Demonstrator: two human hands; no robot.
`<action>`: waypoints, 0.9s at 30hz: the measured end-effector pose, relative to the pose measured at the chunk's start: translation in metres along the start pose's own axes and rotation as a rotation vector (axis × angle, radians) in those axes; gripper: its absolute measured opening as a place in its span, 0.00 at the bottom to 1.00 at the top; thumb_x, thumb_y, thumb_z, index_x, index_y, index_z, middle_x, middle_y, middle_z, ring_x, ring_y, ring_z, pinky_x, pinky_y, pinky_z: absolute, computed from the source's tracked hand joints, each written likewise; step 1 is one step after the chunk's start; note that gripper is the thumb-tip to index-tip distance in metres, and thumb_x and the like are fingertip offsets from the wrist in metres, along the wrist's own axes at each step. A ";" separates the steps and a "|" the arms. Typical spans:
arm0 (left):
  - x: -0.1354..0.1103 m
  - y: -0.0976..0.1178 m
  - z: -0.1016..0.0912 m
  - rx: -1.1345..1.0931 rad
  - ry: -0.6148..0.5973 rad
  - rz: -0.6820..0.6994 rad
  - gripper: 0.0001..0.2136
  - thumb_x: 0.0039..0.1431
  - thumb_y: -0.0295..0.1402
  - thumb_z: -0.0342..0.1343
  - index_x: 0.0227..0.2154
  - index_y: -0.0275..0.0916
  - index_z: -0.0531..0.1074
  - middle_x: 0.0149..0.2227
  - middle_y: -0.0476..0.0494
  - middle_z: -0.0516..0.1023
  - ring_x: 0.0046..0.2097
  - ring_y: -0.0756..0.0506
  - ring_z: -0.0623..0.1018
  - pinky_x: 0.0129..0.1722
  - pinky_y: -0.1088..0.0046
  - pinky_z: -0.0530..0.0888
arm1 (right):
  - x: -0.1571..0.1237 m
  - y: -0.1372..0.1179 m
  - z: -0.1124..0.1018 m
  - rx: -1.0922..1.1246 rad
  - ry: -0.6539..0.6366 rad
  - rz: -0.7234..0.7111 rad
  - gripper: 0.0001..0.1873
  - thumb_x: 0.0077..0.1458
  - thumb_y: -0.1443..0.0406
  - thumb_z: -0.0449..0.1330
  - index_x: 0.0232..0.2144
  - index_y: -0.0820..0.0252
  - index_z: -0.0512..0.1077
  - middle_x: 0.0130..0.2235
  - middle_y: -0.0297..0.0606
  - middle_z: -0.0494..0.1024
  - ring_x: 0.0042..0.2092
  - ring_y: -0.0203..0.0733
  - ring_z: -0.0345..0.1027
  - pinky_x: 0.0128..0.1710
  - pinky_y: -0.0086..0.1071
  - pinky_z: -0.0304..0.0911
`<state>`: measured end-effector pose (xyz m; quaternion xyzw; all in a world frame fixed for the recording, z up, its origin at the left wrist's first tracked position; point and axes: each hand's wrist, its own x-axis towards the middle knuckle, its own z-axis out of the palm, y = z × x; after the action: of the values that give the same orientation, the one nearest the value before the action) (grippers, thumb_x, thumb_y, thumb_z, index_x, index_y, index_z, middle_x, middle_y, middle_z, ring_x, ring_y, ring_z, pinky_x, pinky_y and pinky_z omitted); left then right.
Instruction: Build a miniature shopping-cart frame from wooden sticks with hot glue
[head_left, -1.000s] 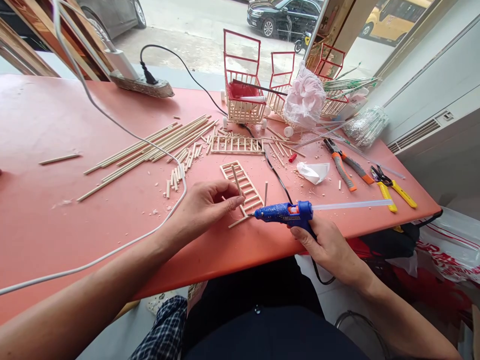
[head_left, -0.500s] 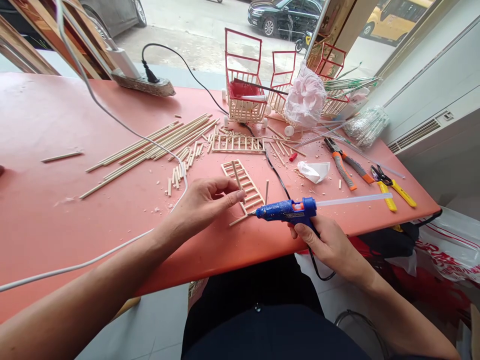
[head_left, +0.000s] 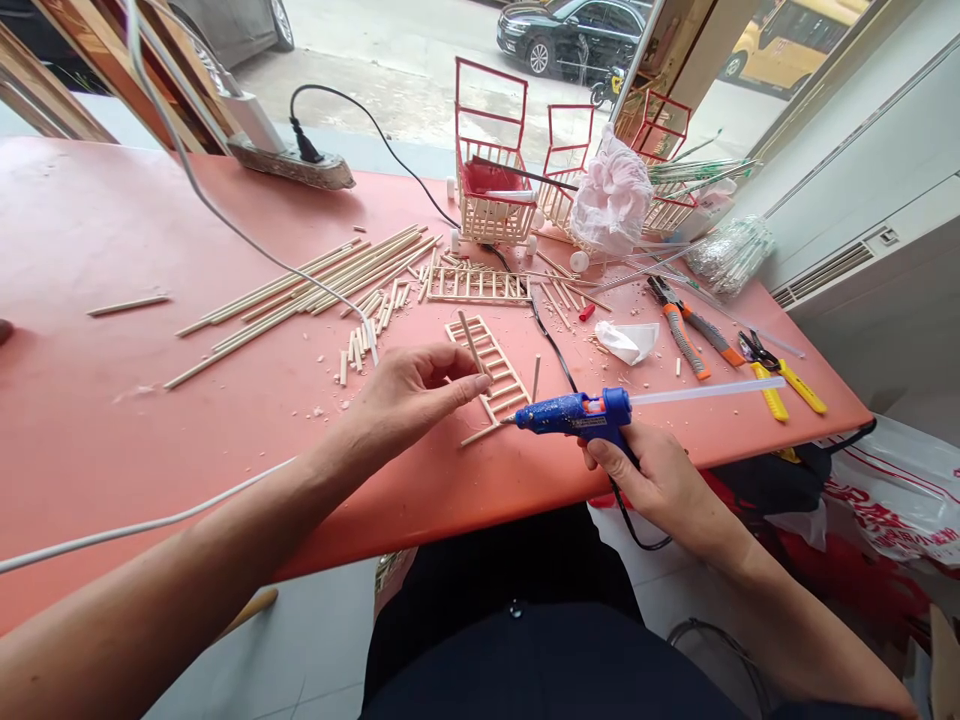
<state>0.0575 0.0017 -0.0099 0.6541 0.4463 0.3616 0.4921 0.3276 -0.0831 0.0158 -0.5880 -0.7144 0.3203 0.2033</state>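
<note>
Looking down on a broad pinkish-red table (head_left: 187, 430), stretching from the left edge across the middle of the frame. Up at the top centre, catching sight of a miniature stick-built cart (head_left: 495, 215) with a red handle and white wheels. Sweeping left of centre to a loose bundle of long sticks (head_left: 360, 268), laid diagonally. Into the lower right with the right hand (head_left: 656, 480), curled by the fingers around the grip of a blue glue gun (head_left: 574, 412), pointed left, with a clear glue stick (head_left: 709, 391) jutting from its back. At centre with the left hand (head_left: 416, 395), pinching a short stick (head_left: 470, 340) between thumb and fingers, tilted over a ladder-like frame (head_left: 507, 362). Lying flat, that one, just right of the left hand, with the nozzle right at its near end; touching or barely apart, impossible to tell. Over to the right for orange-and-grey pliers (head_left: 684, 335), then yellow-handled wire strippers (head_left: 802, 387) near the table's edge. Down finally to a tiny red piece (head_left: 586, 313), right of centre.
</note>
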 end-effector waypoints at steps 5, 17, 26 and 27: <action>0.000 0.003 0.002 -0.028 -0.022 -0.003 0.11 0.57 0.40 0.62 0.29 0.36 0.77 0.28 0.49 0.76 0.30 0.50 0.71 0.30 0.74 0.67 | 0.002 -0.002 0.001 -0.019 0.004 -0.020 0.20 0.69 0.52 0.52 0.32 0.59 0.70 0.29 0.35 0.76 0.29 0.39 0.68 0.31 0.31 0.59; -0.001 0.005 0.001 -0.021 -0.008 -0.009 0.11 0.57 0.40 0.62 0.28 0.36 0.76 0.27 0.49 0.74 0.30 0.50 0.70 0.30 0.74 0.66 | 0.006 -0.004 0.004 -0.082 0.038 -0.030 0.19 0.67 0.52 0.52 0.31 0.58 0.70 0.25 0.34 0.74 0.26 0.40 0.66 0.29 0.32 0.57; -0.001 0.009 0.002 -0.005 0.006 -0.015 0.11 0.56 0.40 0.62 0.28 0.36 0.77 0.28 0.48 0.76 0.30 0.50 0.71 0.29 0.74 0.66 | 0.000 -0.006 0.003 -0.170 0.110 -0.087 0.16 0.68 0.55 0.54 0.30 0.56 0.68 0.23 0.32 0.70 0.24 0.39 0.63 0.26 0.32 0.54; -0.001 0.009 0.001 -0.002 0.009 -0.017 0.11 0.56 0.41 0.62 0.29 0.36 0.77 0.28 0.47 0.76 0.30 0.50 0.71 0.29 0.74 0.66 | -0.001 -0.006 0.002 -0.178 0.108 -0.090 0.16 0.68 0.55 0.54 0.30 0.56 0.68 0.22 0.32 0.69 0.24 0.39 0.62 0.25 0.32 0.53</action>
<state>0.0603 -0.0010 -0.0021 0.6481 0.4540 0.3608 0.4936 0.3217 -0.0853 0.0186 -0.5874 -0.7538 0.2138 0.2026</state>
